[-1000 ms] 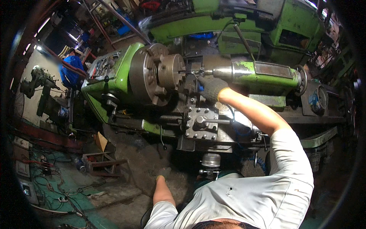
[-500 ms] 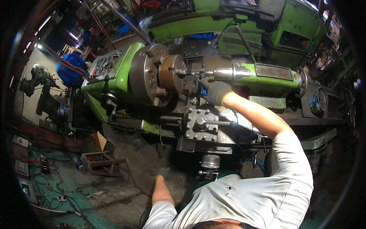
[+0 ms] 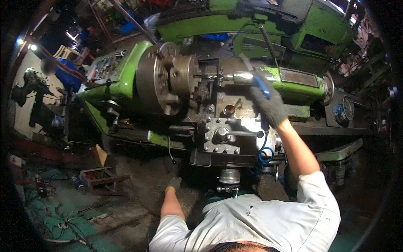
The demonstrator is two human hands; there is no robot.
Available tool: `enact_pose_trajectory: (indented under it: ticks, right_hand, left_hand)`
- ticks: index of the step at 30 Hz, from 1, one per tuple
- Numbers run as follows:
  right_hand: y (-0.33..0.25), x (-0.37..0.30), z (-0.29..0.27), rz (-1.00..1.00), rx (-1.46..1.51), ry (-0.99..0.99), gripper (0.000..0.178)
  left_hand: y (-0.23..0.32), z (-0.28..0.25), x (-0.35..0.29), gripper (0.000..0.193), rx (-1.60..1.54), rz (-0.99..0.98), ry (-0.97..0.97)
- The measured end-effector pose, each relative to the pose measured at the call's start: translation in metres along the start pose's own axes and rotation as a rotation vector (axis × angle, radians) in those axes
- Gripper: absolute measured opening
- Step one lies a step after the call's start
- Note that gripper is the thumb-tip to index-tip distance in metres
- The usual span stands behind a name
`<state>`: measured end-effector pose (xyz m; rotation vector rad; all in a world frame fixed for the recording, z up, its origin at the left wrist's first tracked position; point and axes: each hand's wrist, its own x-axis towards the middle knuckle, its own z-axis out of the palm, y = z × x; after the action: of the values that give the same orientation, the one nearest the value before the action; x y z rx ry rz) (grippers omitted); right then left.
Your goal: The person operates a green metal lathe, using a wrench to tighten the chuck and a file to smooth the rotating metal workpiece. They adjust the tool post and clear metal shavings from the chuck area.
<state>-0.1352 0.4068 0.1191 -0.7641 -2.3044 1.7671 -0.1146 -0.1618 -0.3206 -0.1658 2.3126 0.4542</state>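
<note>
Gripping, right hand [image 3: 270, 105], dark knit glove: blue-handled tool [image 3: 262, 87], motion-blurred, tip indistinct, seen against chipped green tailstock [image 3: 304, 90], right; left hand [image 3: 174, 183], near left, dim, hold impossible to tell; farther left, round steel chuck [image 3: 149, 80], underside shadowed

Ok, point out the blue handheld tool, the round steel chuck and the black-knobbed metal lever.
Blue handheld tool [image 3: 262, 87]: head view, blue body.
Round steel chuck [image 3: 147, 79]: head view, curved side.
Black-knobbed metal lever [image 3: 243, 133]: head view, bar.
</note>
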Motion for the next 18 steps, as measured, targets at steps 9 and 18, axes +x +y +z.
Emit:
enact_pose_trajectory:
  ticks: [9,18]
  right_hand:
    - [0.019,-0.085,0.041,-0.316,-0.846,0.038,0.101]
    - [0.111,0.088,0.058,-0.269,-0.638,0.173,0.05]
  left_hand:
    - [0.05,-0.037,0.082,0.062,-0.013,0.089,0.205]
    - [0.058,-0.05,0.15,0.065,-0.008,-0.036,0.307]
